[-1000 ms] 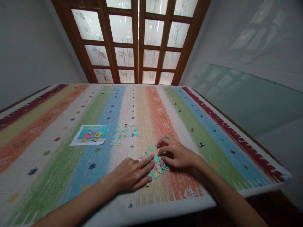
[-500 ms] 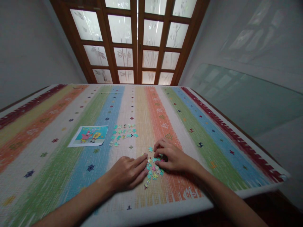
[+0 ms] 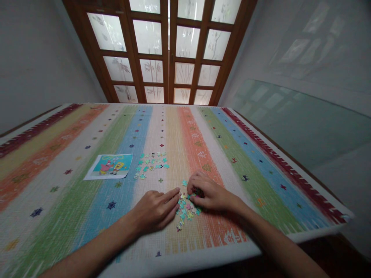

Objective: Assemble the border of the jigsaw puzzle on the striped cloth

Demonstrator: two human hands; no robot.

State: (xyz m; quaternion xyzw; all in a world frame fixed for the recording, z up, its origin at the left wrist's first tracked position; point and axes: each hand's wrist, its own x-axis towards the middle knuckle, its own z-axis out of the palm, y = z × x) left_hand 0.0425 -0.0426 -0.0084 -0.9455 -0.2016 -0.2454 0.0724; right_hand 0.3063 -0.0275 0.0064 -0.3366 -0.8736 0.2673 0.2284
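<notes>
Taking the pile of puzzle pieces [image 3: 188,212] as the clock's centre, with twelve at the far end of the table, the main risk seemed to be scatter: the loose pieces overlapped, so a sideways drag by the right hand [image 3: 198,189], at two, could have spread or flipped several. Its fingers were curled, with the thumb beneath; whether they pinched a piece could not be told. The left hand [image 3: 160,210] lay at nine, its fingers extended and pressed together at the pile's edge, where a nudge might have pushed pieces toward six and the near table edge. The right hand hid part of the pile. One single piece [image 3: 184,182] lay at twelve, near the curled fingers and perhaps easily knocked. Rows of pieces [image 3: 145,168] sat at eleven, a printed picture sheet [image 3: 110,166] at ten, both clear of the hands, on the striped tablecloth [image 3: 174,131].
</notes>
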